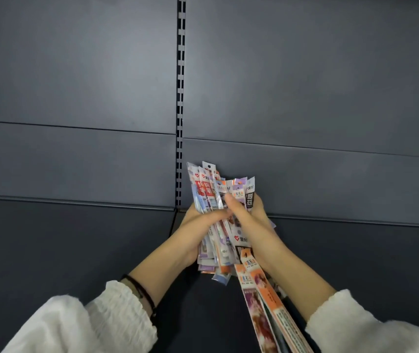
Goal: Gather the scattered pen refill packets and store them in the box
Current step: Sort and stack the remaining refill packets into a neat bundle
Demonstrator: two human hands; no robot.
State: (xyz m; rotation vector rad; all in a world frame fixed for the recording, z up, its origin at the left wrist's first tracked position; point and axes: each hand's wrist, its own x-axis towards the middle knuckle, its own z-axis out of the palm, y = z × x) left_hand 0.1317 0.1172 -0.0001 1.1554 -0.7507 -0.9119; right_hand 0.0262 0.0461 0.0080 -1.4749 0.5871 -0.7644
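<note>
A thick bundle of pen refill packets (212,192), long narrow sleeves printed in red, purple, orange and white, stands roughly upright above the dark shelf. My left hand (198,225) grips the bundle from the left, and my right hand (247,217) grips it from the right, thumb across the front. Two longer orange and purple packets (261,296) hang down from the bundle toward me, under my right wrist. No box is in view.
A dark grey metal shelf (63,245) lies below my hands, with a grey back panel (76,85) behind it. A slotted upright rail (181,98) runs down the back panel just left of the bundle.
</note>
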